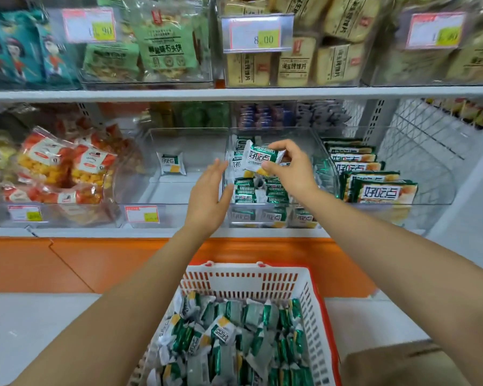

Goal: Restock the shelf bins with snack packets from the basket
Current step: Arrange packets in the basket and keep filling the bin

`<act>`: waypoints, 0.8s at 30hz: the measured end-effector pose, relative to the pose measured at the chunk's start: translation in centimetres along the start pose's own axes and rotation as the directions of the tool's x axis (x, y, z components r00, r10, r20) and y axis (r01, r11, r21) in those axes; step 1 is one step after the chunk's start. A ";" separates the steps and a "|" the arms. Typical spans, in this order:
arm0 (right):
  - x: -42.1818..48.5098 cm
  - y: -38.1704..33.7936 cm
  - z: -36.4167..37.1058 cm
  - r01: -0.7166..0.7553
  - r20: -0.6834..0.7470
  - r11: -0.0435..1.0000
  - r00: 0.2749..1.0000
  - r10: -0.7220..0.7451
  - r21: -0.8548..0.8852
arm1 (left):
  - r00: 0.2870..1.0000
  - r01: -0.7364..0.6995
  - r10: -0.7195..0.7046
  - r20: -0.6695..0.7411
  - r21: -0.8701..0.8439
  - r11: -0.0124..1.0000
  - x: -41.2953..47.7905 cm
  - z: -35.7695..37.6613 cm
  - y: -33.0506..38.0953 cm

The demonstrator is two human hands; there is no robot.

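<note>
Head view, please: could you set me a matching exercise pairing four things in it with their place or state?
1. right hand
2. left hand
3. lone snack packet
4. basket

A. full of green-and-white packets, below the shelf
B. lying in the near-empty clear bin
C. pinching a held packet over the fuller bin
D. open, holding nothing

Pairs: 1-C; 2-D; 3-B; 4-A

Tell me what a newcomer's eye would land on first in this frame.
The right hand pinches a green-and-white snack packet over the part-filled clear bin at mid-shelf, while the left hand hovers open beside it. Below, the white basket is heaped with matching packets, and the neighbouring bin to the left holds just one.
</note>
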State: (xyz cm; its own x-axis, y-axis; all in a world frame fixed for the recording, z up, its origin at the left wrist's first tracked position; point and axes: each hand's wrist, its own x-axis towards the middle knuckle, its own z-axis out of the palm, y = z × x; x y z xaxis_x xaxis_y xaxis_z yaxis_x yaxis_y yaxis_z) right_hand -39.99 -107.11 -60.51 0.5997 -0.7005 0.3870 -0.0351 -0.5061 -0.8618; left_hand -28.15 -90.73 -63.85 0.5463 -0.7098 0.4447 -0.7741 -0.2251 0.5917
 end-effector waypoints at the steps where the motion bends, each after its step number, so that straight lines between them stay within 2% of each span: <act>1: 0.8 0.5 0.3 -0.019 0.005 0.999 1.000 0.020 -0.035 | 0.999 -0.024 0.022 0.037 0.048 0.999 0.4 0.1 -0.6; 5: 2.8 3.0 2.9 -0.099 0.015 0.988 0.995 0.101 -0.120 | 0.986 -0.116 0.095 0.141 0.152 0.981 1.2 1.3 -3.0; 9: 4.6 5.2 5.2 -0.155 0.006 0.976 0.988 0.157 -0.155 | 0.981 -0.187 0.173 0.087 0.189 0.964 1.4 2.4 -4.7; 12: 5.6 6.3 6.7 -0.129 0.016 0.965 0.991 0.136 -0.230 | 0.976 -0.217 0.211 0.048 0.232 0.948 1.3 2.8 -5.4; 16: 6.3 7.3 7.4 -0.113 0.001 0.965 0.993 0.117 -0.237 | 0.976 -0.211 0.215 0.010 0.254 0.944 1.4 3.2 -5.1; 20: 6.4 7.6 7.3 -0.082 0.030 0.940 0.995 0.097 -0.331 | 0.975 -0.213 0.221 0.002 0.277 0.937 1.5 3.5 -5.2; 24: 6.3 7.0 7.3 -0.109 0.051 0.923 0.989 0.137 -0.369 | 0.978 -0.202 0.207 0.015 0.282 0.938 1.5 3.2 -5.1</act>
State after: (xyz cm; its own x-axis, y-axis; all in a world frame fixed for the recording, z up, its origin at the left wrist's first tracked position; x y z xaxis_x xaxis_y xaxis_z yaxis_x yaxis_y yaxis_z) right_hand -30.62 -111.35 -66.54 0.6292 -0.7365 0.2483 -0.3927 -0.5769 -0.7162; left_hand -24.41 -92.82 -68.39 0.3696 -0.7512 0.5469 -0.9268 -0.2558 0.2750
